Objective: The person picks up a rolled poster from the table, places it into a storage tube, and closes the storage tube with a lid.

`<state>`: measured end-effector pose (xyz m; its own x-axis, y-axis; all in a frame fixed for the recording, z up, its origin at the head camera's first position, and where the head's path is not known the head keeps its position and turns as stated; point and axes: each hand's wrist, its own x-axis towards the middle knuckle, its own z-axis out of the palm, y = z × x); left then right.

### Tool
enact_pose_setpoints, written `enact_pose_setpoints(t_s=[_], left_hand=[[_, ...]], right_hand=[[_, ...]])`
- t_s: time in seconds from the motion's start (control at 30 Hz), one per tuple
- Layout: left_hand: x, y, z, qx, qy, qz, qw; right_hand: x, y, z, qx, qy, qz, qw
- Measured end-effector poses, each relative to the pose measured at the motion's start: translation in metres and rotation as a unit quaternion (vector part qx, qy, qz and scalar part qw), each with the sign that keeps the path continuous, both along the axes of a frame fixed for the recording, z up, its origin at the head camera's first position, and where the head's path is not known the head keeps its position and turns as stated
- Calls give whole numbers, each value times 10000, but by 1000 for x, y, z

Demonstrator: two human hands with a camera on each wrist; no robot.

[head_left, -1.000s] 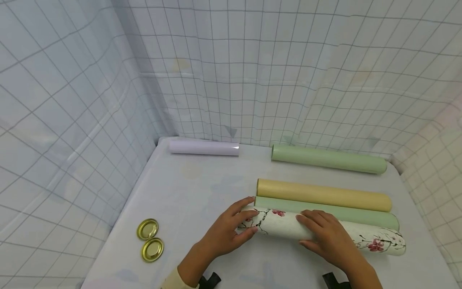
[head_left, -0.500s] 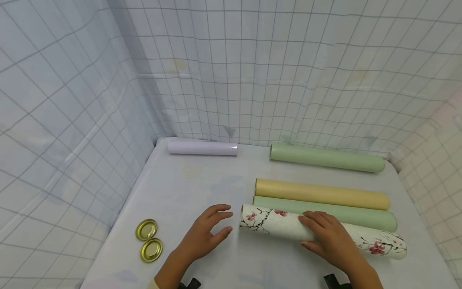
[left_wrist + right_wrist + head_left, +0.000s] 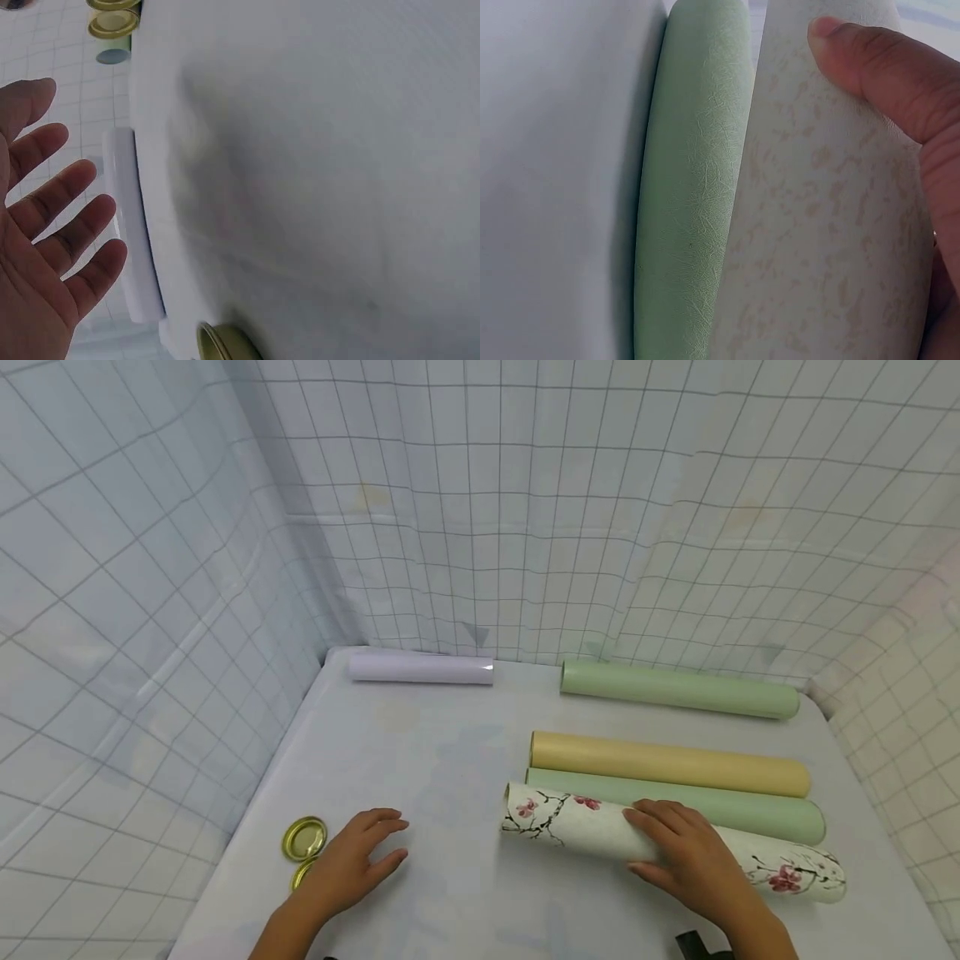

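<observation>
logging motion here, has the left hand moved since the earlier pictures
Yes, leftward: in the head view, the left hand has come off the floral roll and now partly hides the nearer gold lid.

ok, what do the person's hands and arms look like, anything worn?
Left hand and right hand: bare, no gloves. Left forearm and right forearm: no sleeve in view. A black, blunt-ended fitting shows beside the right forearm; just a dark sliver by the left. No cables visible.
</observation>
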<state>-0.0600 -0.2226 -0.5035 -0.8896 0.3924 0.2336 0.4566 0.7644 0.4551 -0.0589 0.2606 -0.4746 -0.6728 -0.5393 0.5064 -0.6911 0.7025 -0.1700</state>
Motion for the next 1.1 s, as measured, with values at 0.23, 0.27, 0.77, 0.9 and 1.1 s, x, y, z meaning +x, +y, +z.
enact_pose_setpoints(t_s=[0.23, 0.27, 0.77, 0.9, 1.1], left_hand=[[1, -25, -10, -210, 278, 191, 9992], [0, -28, -11, -161, 296, 189, 9993], [-5, -49, -11, 51, 163, 404, 9990], [-7, -58, -10, -46, 124, 492, 9987], [-7, -72, -10, 80, -134, 804, 9966]], right_hand=[[-1, -2, 0, -83, 88, 53, 9999], [-1, -2, 0, -87, 93, 63, 9999], [-1, -3, 0, -39, -38, 7, 10000], [-1, -3, 0, -55, 0, 5, 10000], [-1, -4, -1, -114, 54, 31, 9999]])
